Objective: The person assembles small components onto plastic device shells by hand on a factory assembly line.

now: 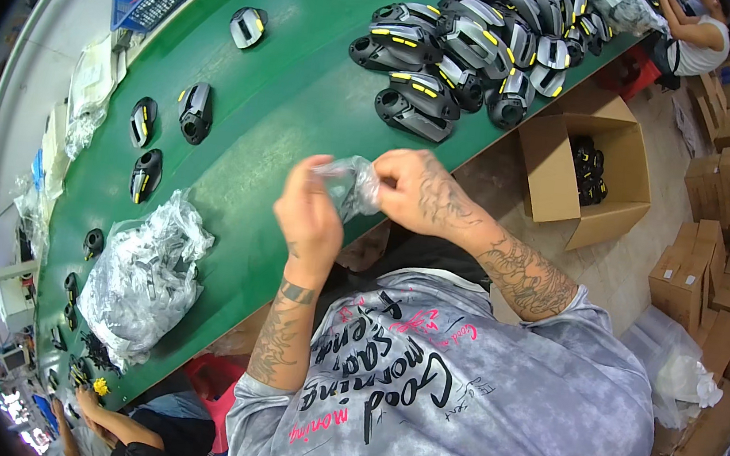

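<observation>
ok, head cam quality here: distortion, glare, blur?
Head view: heavy fisheye, so the green table edge bows and the corners go black; soft glare on the clear bag between left hand and right hand, and on the larger bag pile; centre sharp, rim smeared; lighting even, shadows faint.

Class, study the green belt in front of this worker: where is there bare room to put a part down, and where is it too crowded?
Bare green belt lies between the pile of black-and-yellow housings and the lone housings, and ahead of the hands. Crowded: the pile itself and the heap of plastic bags.
</observation>
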Motion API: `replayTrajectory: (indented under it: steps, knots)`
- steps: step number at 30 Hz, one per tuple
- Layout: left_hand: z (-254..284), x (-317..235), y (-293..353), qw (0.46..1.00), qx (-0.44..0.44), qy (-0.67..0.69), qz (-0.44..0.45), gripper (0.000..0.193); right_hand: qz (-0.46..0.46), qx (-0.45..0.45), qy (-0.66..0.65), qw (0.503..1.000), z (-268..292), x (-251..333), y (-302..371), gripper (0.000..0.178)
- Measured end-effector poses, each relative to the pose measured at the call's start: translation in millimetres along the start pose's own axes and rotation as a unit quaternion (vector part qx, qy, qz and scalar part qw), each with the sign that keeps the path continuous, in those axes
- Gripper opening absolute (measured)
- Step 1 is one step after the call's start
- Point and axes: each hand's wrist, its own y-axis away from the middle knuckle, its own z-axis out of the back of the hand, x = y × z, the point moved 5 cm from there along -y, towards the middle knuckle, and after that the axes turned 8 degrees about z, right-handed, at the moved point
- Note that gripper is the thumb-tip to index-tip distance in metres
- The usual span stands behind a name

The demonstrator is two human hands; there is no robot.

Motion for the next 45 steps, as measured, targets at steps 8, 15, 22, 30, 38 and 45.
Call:
replayTrajectory:
  steps: [8,15,22,30,38,45]
  knots:
    - [26.2,32.3,-41.8,0.955,-0.077,0.275,0.081,0.032,-0.174,-0.170,-0.351,0.904,74.3,-66.7,40.1,0.023]
    - [-81.9,-59.9,-43.5,0.952,0.215,-0.171,-0.137,0.042,-0.116,-0.277,-0.383,0.873,113.4,-98.9,58.0,0.023]
    - [-136.9,-57.4,-41.8,0.928,0.160,-0.298,-0.157,0.042,-0.120,-0.311,-0.435,0.837,117.9,-89.1,59.8,0.024]
    - [-38.4,14.3,-23.7,0.951,0.094,-0.288,-0.064,0.035,-0.140,-0.157,-0.393,0.895,79.7,-84.1,42.1,0.029]
    - [-61.6,-7.6,-65.6,0.960,0.014,-0.279,0.020,0.094,-0.052,-0.146,-0.424,0.892,26.5,-48.1,-64.4,0.018]
    - [-59.6,-10.2,-78.9,0.950,0.068,-0.306,0.000,0.095,-0.096,-0.097,-0.149,0.979,43.1,-53.6,-73.2,0.018]
